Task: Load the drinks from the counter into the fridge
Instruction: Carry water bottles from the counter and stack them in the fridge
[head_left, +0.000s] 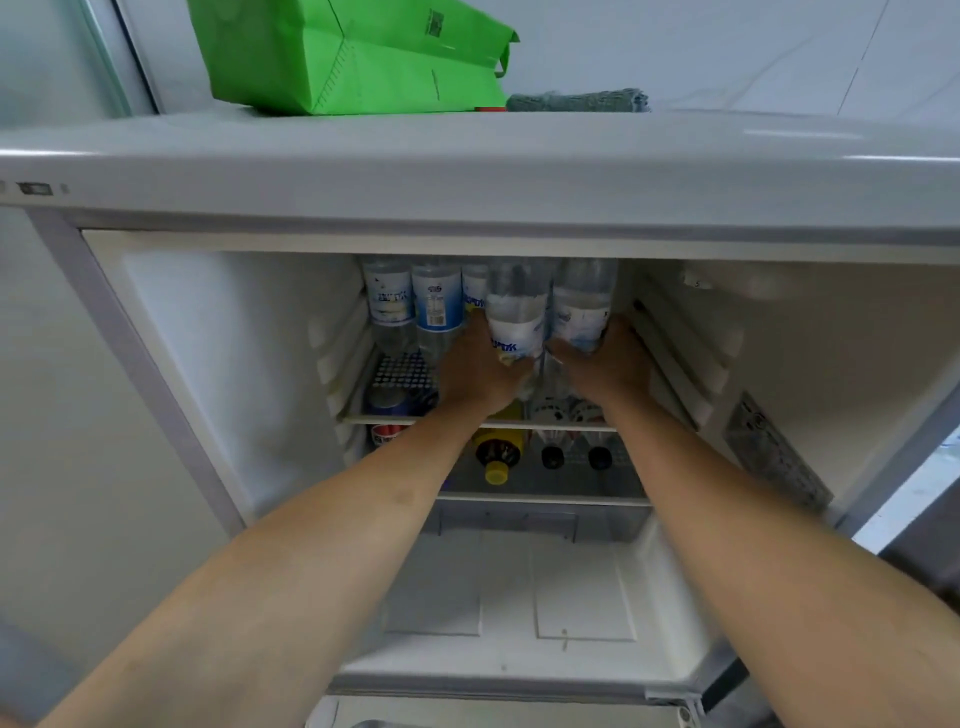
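Both hands reach deep into the open white fridge (218, 364): the left hand (480, 371) grips one clear plastic water bottle with a blue-and-white label (517, 317), the right hand (605, 364) grips its twin (582, 306). Each stands upright, long axis vertical, cap up, on the upper wire shelf (405, 371) beside three bottles already stored (415, 306). Loading looks well advanced; the surface is out of view, so what remains is unclear.

Both bare arms are reaching straight out, close together and side by side. The left hand (480, 371) is curling its fingers around a water bottle (517, 317). The right hand (605, 364) is curling around another water bottle (582, 306). The two hands are almost touching.
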